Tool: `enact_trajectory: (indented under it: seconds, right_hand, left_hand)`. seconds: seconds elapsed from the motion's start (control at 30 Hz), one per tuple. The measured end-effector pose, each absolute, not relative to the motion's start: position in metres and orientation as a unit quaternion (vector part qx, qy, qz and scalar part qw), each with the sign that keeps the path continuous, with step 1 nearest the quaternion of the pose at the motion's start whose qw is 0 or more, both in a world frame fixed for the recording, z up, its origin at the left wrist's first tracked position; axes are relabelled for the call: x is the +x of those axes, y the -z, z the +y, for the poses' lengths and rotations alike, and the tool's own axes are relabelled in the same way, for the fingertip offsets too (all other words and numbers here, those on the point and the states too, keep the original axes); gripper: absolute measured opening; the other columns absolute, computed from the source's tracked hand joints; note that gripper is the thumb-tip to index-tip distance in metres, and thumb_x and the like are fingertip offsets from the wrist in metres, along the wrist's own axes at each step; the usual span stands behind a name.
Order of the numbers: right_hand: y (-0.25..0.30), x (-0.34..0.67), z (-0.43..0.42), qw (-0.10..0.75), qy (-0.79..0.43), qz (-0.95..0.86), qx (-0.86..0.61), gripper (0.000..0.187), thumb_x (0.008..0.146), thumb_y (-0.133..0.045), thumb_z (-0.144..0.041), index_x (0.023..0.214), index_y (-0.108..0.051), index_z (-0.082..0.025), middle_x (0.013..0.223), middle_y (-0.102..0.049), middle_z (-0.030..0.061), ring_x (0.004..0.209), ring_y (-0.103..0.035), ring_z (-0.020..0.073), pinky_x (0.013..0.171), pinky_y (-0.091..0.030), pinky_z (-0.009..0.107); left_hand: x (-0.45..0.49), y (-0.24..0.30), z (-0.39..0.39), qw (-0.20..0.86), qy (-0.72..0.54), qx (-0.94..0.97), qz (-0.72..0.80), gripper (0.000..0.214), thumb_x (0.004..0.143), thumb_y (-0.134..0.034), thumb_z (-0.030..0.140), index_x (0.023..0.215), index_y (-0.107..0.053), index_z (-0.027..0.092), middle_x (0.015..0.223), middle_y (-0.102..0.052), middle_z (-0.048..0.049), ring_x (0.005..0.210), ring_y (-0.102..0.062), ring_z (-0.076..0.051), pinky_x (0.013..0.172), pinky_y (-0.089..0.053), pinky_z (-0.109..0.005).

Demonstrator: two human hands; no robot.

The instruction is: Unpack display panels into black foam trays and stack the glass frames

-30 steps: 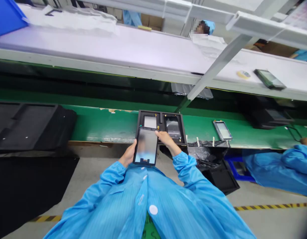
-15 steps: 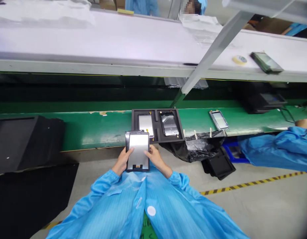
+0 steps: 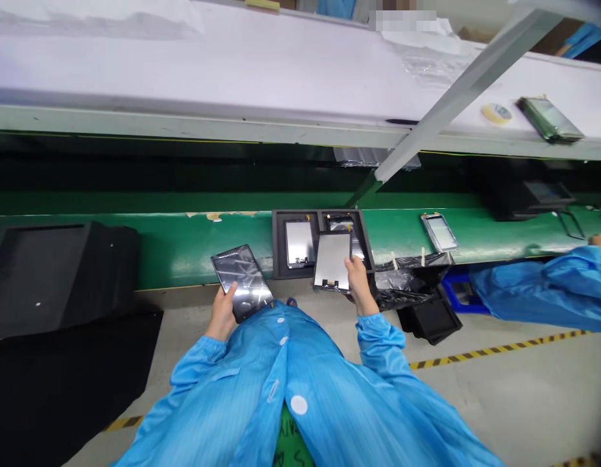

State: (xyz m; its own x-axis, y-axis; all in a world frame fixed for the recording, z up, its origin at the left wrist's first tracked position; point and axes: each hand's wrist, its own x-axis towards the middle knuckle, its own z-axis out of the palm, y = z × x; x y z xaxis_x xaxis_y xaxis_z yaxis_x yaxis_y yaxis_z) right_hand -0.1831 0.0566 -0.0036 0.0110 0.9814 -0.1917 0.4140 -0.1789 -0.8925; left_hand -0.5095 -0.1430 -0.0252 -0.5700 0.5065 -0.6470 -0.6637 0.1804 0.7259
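Note:
My left hand [image 3: 222, 312] is closed on a dark, glossy tablet screen panel [image 3: 243, 282], tilted in front of the bench edge. In my right hand [image 3: 359, 283] is a silver-backed display panel [image 3: 332, 261], gripped by its right edge. It hangs over the front of a black foam tray [image 3: 281, 267] and partly covers the right compartment. Another display panel [image 3: 299, 242] with a bright face lies in the tray's left compartment. A dark-framed panel [image 3: 340, 223] shows behind the one I hold, in the right compartment.
Black trays [image 3: 106, 259] are stacked at the left. A black plastic bag [image 3: 407, 279] hangs from the green bench [image 3: 183, 250], near a single panel [image 3: 439, 232]. A slanted metal post [image 3: 441, 110] crosses the view. A co-worker's blue sleeve [image 3: 548, 285] is at the right.
The two panels held together before are now apart, one in each hand. My left hand moved left with the dark one, my right hand moved right and up with the silver one.

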Motion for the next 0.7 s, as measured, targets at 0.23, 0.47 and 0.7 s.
enact_trajectory:
  seconds: [0.23,0.47,0.7]
  right_hand:
    - [0.005,-0.199,0.054,0.381,-0.451,-0.514,-0.621,0.072,0.071,-0.064,-0.054,0.130,-0.052,-0.014,0.115,-0.069,0.0151,0.106,-0.065,0.0258,0.093,-0.053,0.041]
    - [0.010,-0.277,0.069,0.194,-0.265,-0.723,-0.608,0.077,0.079,-0.043,-0.011,0.156,-0.037,-0.005,0.157,-0.043,0.0195,0.148,-0.036,0.0271,0.124,-0.029,0.045]
    - [0.045,-0.373,0.080,-0.008,-0.094,-0.792,-0.603,0.072,0.089,-0.039,-0.005,0.159,-0.023,0.004,0.166,-0.016,0.0299,0.156,-0.009,0.0377,0.124,-0.016,0.056]
  left_hand:
    - [-0.542,0.031,-0.146,0.472,-0.631,-0.066,0.612,0.038,0.070,-0.085,0.033,0.102,-0.069,0.020,0.086,-0.076,-0.0018,0.077,-0.073,-0.020,0.082,-0.059,-0.036]
    - [-0.563,0.029,-0.135,0.514,-0.613,-0.047,0.599,0.037,0.072,-0.084,0.032,0.103,-0.070,0.019,0.088,-0.076,-0.0014,0.072,-0.072,-0.017,0.080,-0.059,-0.035]
    - [-0.586,0.034,-0.138,0.540,-0.597,-0.050,0.591,0.027,0.079,-0.077,0.024,0.104,-0.069,0.018,0.085,-0.077,-0.0020,0.066,-0.071,-0.015,0.070,-0.058,-0.028]
